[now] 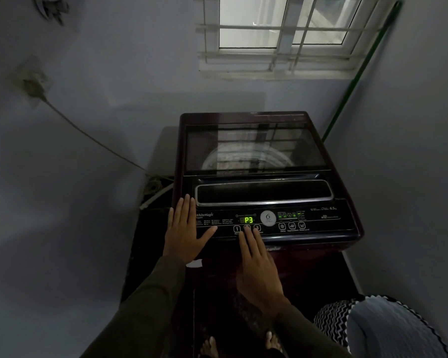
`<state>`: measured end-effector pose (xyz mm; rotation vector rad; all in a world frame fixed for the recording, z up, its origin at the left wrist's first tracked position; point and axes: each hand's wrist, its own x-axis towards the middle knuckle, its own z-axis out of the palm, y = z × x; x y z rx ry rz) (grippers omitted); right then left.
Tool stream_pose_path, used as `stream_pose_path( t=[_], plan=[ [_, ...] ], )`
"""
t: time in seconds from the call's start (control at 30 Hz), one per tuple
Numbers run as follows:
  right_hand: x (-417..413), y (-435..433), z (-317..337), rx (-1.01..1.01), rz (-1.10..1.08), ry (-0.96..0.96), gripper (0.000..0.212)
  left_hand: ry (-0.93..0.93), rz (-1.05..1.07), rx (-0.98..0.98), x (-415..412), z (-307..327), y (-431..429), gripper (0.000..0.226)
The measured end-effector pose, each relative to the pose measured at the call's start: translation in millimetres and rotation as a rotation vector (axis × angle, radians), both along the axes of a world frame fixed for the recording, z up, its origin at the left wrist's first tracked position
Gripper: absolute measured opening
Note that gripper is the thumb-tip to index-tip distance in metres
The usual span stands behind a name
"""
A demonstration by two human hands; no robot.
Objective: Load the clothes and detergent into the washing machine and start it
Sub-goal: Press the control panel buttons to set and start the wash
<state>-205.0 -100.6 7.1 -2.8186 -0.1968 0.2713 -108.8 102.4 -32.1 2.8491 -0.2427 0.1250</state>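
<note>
Your left hand (pixel 185 228) lies flat, fingers straight, on the left corner of the washing machine (pixel 344 223) before you, probably to steady you. Your right hand (pixel 258 267), fingers extended and holding nothing, touches the middle button (pixel 247 227) under the display (pixel 248 219) reading P3, with the lid (pixel 254 148) closed.

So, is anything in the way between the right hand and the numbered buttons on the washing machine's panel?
Nothing visible. The right hand has a fingertip on the button row, between button 1 and button 3, under the P3 display. The left hand lies flat further left, clear of that row.
</note>
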Motion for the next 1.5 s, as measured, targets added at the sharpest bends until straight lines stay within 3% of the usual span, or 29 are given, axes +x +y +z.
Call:
stream_pose_path(
  t=[0.3,1.5],
  plan=[
    [1.0,1.8,-0.2,0.015,-0.016,0.016,0.092,-0.015,-0.008,-0.013,-0.9,0.2,-0.3,0.101],
    [2.8,1.8,-5.0,0.051,-0.053,-0.043,0.085,-0.031,-0.006,-0.021,-1.8,-1.0,-0.5,0.101]
  ],
)
